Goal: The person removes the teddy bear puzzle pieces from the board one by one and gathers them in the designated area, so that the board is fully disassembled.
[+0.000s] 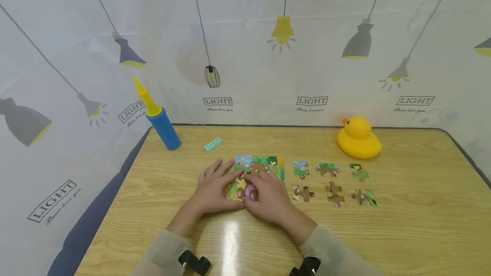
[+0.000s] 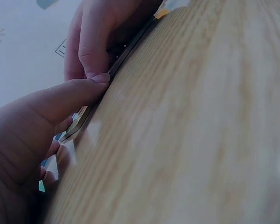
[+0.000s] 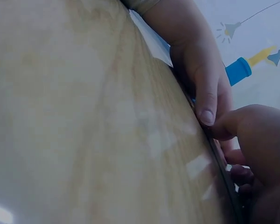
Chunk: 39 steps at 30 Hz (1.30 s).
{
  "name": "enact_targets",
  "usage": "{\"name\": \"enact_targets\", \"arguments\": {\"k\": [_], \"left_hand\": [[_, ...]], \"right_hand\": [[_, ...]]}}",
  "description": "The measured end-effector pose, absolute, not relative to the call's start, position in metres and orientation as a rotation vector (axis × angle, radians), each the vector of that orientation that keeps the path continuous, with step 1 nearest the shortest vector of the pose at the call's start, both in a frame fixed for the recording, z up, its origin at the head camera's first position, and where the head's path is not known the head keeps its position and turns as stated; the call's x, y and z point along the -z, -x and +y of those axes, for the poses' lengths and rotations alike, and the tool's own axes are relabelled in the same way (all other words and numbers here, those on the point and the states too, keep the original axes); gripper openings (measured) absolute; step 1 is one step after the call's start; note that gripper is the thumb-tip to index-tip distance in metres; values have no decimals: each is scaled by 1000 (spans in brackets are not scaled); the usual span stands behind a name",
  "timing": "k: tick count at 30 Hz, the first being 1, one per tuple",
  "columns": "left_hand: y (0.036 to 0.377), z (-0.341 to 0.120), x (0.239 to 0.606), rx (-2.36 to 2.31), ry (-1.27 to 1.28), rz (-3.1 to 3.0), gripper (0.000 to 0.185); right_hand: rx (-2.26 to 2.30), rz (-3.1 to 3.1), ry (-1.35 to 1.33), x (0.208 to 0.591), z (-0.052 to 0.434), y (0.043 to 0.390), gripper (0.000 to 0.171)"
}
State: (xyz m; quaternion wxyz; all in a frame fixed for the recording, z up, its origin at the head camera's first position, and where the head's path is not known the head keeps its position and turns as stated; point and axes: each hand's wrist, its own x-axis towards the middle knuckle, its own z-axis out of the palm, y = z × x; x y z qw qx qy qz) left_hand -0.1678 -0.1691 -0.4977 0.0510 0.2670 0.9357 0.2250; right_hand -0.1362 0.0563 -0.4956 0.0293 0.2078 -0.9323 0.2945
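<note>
The board lies flat on the table between both hands, its bear picture partly covered. The left hand rests along the board's left and lower edges, fingers extended, gripping nothing firmly. The right hand bends over the middle, thumb near the lower edge; whether it pinches a piece cannot be determined. Six loose pieces stand apart in two rows to the right. Judged step: seating or pressing a piece. The next move appears to call for confirming it sits flush, then matching another loose piece to the picture.
</note>
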Motion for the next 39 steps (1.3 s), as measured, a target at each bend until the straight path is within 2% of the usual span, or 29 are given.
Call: {"name": "enact_targets", "arguments": {"k": [8, 39], "left_hand": [[167, -170, 497, -707, -836, 2844, 104], [169, -170, 500, -688, -780, 2816, 109]], "right_hand": [[-933, -2967, -644, 489, 54, 143, 66], [-1137, -3023, -525, 478, 50, 149, 55]]}}
